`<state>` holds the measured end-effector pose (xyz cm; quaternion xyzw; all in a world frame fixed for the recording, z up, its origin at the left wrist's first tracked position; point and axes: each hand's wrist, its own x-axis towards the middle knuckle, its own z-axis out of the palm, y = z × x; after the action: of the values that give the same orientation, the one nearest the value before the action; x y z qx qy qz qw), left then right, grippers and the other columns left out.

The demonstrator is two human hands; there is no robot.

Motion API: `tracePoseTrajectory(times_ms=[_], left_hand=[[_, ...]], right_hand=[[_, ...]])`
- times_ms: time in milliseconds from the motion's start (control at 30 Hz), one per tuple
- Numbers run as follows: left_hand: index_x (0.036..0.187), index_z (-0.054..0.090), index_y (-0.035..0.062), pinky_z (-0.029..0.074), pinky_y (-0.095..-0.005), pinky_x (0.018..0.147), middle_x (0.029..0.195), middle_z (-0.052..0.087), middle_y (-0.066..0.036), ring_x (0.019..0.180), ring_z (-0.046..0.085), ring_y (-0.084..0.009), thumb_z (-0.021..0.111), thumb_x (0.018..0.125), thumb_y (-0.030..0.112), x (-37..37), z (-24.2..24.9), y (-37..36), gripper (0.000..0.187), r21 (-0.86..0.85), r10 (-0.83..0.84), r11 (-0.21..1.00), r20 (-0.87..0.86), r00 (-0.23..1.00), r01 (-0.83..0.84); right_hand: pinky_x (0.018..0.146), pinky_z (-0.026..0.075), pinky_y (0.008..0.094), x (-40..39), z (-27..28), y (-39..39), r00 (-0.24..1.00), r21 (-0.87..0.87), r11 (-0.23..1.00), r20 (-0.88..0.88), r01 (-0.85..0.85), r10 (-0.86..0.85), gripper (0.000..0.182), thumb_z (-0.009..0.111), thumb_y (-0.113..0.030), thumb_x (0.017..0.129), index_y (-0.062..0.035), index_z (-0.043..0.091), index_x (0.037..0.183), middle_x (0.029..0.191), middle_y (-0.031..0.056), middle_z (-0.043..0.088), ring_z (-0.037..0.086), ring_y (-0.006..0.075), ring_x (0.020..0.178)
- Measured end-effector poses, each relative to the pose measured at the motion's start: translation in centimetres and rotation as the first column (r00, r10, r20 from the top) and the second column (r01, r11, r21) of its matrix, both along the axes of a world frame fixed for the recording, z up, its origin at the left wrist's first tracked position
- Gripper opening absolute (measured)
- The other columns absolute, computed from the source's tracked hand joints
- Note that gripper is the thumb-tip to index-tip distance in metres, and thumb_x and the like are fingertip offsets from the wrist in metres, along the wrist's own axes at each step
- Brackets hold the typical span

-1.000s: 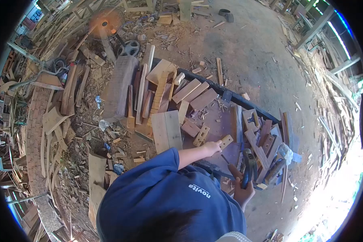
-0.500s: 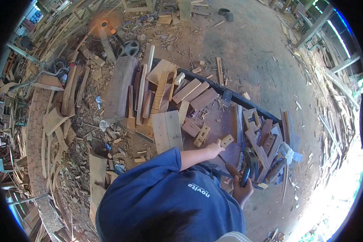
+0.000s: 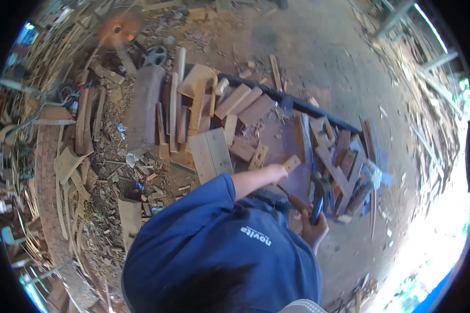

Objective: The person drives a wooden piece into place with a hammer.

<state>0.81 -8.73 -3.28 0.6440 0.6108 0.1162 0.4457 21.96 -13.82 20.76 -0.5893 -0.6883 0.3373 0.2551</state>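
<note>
My left hand (image 3: 274, 172) reaches out from a blue sleeve and pinches a small pale wooden block (image 3: 291, 163) on the brown workbench top (image 3: 277, 138). My right hand (image 3: 314, 231) is lower and to the right, closed around the dark handle of a hammer-like tool (image 3: 318, 197) whose head points up toward the bench. The current frame is blurred, so the tool's head is unclear. My blue shirt (image 3: 219, 250) fills the lower middle of the view.
Several planks and offcuts (image 3: 235, 104) crowd the bench, with a wide pale board (image 3: 210, 154) at its left end. More wooden pieces (image 3: 344, 161) pile up at the right. Scrap wood (image 3: 83, 130) and a fan (image 3: 117, 28) litter the dirt floor at the left.
The view has shifted and blurred, so everything sits higher in the frame. My left hand still holds the small block; my right hand has brought the tool a little closer to it.
</note>
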Motion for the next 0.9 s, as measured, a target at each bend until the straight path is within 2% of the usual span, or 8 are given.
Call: tracePoseTrajectory(times_ms=[100, 167, 267, 367, 467, 533, 800, 900], left_hand=[[0.104, 0.07, 0.0236, 0.052, -0.0446, 0.082, 0.102, 0.067, -0.016, 0.095, 0.066, -0.0347, 0.062, 0.081, 0.02, 0.4, -2.7, 0.4, 0.025, 0.02, 0.015, 1.0, 0.015, 1.0, -0.015], [0.103, 0.07, 0.0248, 0.053, -0.0441, 0.081, 0.101, 0.067, -0.017, 0.095, 0.065, -0.0358, 0.062, 0.08, 0.019, -0.1, -0.6, 0.2, 0.025, 0.167, -0.121, 0.977, -0.083, 0.989, 0.133], [0.109, 0.066, 0.0251, 0.052, -0.0448, 0.082, 0.101, 0.066, -0.018, 0.096, 0.065, -0.037, 0.06, 0.082, 0.017, 0.3, -1.0, 0.6, 0.029, 0.091, -0.122, 0.987, -0.102, 0.987, 0.131], [0.116, 0.063, 0.0254, 0.052, -0.0444, 0.086, 0.107, 0.063, -0.02, 0.099, 0.064, -0.0378, 0.06, 0.083, 0.016, 0.7, 3.6, 0.0, 0.034, -0.001, -0.132, 0.991, -0.184, 0.974, 0.134], [0.12, 0.06, 0.0255, 0.051, -0.0434, 0.089, 0.111, 0.061, -0.021, 0.103, 0.063, -0.0378, 0.059, 0.085, 0.016, 0.4, 3.7, -0.1, 0.036, -0.025, -0.15, 0.989, -0.217, 0.965, 0.148], [0.122, 0.058, 0.0255, 0.051, -0.0434, 0.089, 0.11, 0.06, -0.022, 0.104, 0.062, -0.0379, 0.058, 0.086, 0.016, 0.3, 3.8, -0.1, 0.037, 0.002, -0.176, 0.984, -0.204, 0.963, 0.18], [0.136, 0.043, 0.028, 0.052, -0.0425, 0.089, 0.123, 0.054, -0.021, 0.108, 0.061, -0.0375, 0.081, 0.064, 0.006, 0.8, 4.3, 0.2, 0.084, -0.238, -0.33, 0.931, -0.218, 0.918, 0.278], [0.132, 0.044, 0.0221, 0.053, -0.0446, 0.086, 0.115, 0.06, -0.02, 0.102, 0.063, -0.0378, 0.088, 0.055, 0.013, 1.1, 3.5, -0.5, 0.09, -0.174, -0.275, 0.957, -0.302, 0.913, 0.231]], right_hand=[[0.062, 0.044, 0.0225, 0.1, 0.0, 0.1, 0.999, -0.01, 1.0, -0.046, -0.017, 0.017, 0.027, 0.076, -0.004, 0.076, 0.0007, 0.069, 0.102, 0.07, -0.0026, 0.058, 0.051, 0.0059, 0.065], [0.065, 0.044, 0.0218, -0.3, 0.8, 0.5, 0.998, -0.136, 0.99, -0.037, 0.037, -0.042, 0.027, 0.077, -0.005, 0.076, -0.0006, 0.07, 0.102, 0.072, -0.0025, 0.058, 0.051, 0.006, 0.066], [0.061, 0.044, 0.023, -0.6, 1.9, 0.9, 0.995, -0.168, 0.985, -0.089, 0.03, -0.046, 0.033, 0.082, -0.008, 0.07, -0.0014, 0.069, 0.1, 0.071, -0.0039, 0.053, 0.05, 0.0056, 0.065], [0.065, 0.045, 0.0224, -0.6, 2.4, 0.7, 0.93, -0.269, 0.962, -0.342, 0.038, -0.133, 0.035, 0.081, -0.003, 0.069, 0.0012, 0.064, 0.099, 0.082, -0.0009, 0.059, 0.054, 0.0063, 0.074], [0.075, 0.046, 0.0236, 0.1, 2.8, 0.7, 0.799, -0.362, 0.932, -0.559, 0.005, -0.222, 0.036, 0.078, 0.004, 0.068, -0.0051, 0.047, 0.085, 0.105, 0.0142, 0.065, 0.06, 0.0133, 0.093], [0.076, 0.046, 0.0243, 0.7, 2.7, 0.7, 0.789, -0.349, 0.937, -0.576, -0.001, -0.214, 0.037, 0.077, 0.005, 0.068, -0.0059, 0.046, 0.084, 0.107, 0.0157, 0.065, 0.059, 0.0141, 0.094], [0.085, 0.044, 0.03, 2.4, 3.0, 0.0, 0.732, -0.449, 0.893, -0.615, -0.018, -0.294, 0.041, 0.076, 0.008, 0.066, -0.0081, 0.043, 0.083, 0.106, 0.0169, 0.063, 0.058, 0.0177, 0.103], [0.087, 0.044, 0.0312, 3.3, 2.5, -0.3, 0.731, -0.448, 0.894, -0.613, -0.011, -0.299, 0.041, 0.076, 0.008, 0.066, -0.0082, 0.043, 0.084, 0.105, 0.0166, 0.063, 0.058, 0.02, 0.106]])
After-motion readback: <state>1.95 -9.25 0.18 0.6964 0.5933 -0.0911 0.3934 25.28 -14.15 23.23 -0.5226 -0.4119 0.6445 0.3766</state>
